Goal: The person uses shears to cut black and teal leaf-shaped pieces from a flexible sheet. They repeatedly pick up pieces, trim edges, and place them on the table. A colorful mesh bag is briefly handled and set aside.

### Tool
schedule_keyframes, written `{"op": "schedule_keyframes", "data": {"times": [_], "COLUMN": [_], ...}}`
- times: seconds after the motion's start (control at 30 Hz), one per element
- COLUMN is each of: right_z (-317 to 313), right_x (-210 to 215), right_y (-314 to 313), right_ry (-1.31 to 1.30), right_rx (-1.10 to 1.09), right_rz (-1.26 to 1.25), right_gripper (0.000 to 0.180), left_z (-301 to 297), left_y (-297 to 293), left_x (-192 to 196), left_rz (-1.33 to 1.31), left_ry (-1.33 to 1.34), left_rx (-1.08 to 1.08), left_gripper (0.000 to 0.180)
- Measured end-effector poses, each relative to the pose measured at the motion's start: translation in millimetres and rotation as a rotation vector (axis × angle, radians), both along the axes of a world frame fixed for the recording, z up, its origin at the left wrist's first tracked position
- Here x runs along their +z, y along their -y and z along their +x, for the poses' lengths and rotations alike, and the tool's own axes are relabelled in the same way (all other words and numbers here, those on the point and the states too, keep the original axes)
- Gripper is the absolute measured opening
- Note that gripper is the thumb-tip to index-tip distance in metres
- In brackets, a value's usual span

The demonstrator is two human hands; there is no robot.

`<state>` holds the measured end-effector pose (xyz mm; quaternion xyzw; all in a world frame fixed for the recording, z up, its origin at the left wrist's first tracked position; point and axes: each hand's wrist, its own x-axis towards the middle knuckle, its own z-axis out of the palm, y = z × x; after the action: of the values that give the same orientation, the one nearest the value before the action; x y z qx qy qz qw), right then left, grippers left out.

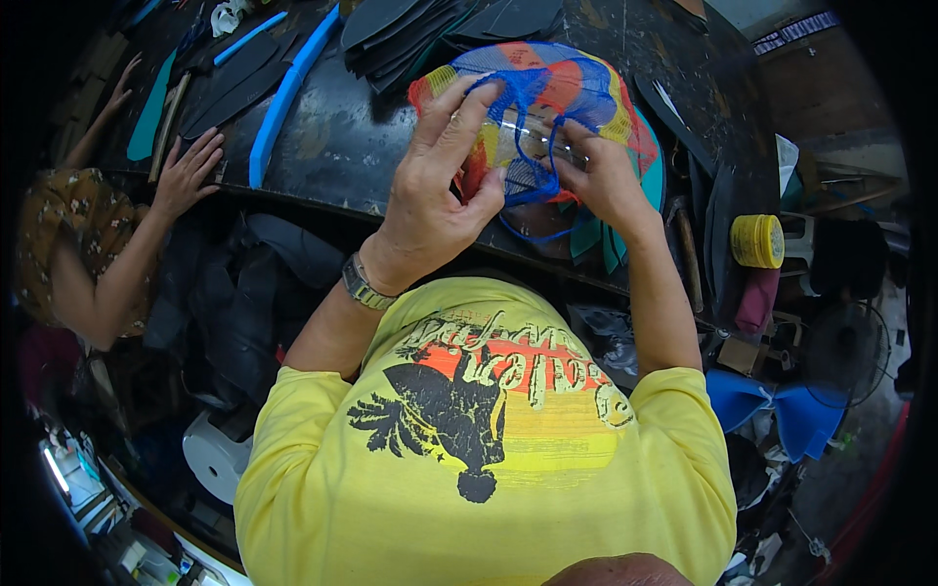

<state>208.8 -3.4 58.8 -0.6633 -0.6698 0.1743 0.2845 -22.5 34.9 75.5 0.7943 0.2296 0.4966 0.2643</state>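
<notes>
A mesh bag (pixel 586 83) in red, blue and yellow netting, with blue edging and straps, lies on the dark table in front of me. Its mouth faces me, and something clear and shiny (pixel 532 132) shows inside. My left hand (pixel 440 176) grips the left side of the mouth, thumb below and fingers curled over the blue edge. On the other side, my right hand (pixel 608 174) holds the blue edging, its fingertips partly hidden by the netting. A blue strap hangs between the two hands.
The black table (pixel 342 127) bears stacked dark sole-shaped sheets (pixel 401 39) and blue strips (pixel 293 93). A hammer (pixel 687 249) and a yellow tub (pixel 756 241) are at the right. At the left, another person's hand (pixel 186 174) rests on the table edge.
</notes>
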Motion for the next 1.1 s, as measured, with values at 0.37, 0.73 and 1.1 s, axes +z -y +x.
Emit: {"op": "schedule_keyframes", "data": {"times": [0.37,0.73,1.1], "right_z": [42,15,138], "right_x": [-39,35,-25], "right_y": [-29,55,137], "right_ry": [0.576,0.163,-0.352], "right_rx": [-0.105,-0.024,-0.819], "right_rz": [0.052,0.411,0.367], "right_gripper": [0.028,0.025,0.034], "left_z": [3,-2,-6], "left_y": [0,-9,-3], "left_x": [1,-2,-33], "left_rz": [0.030,-0.048,0.129], "left_ry": [-0.006,0.015,-0.357], "left_rx": [-0.014,-0.011,-0.262], "left_gripper": [0.068,0.072,0.086]}}
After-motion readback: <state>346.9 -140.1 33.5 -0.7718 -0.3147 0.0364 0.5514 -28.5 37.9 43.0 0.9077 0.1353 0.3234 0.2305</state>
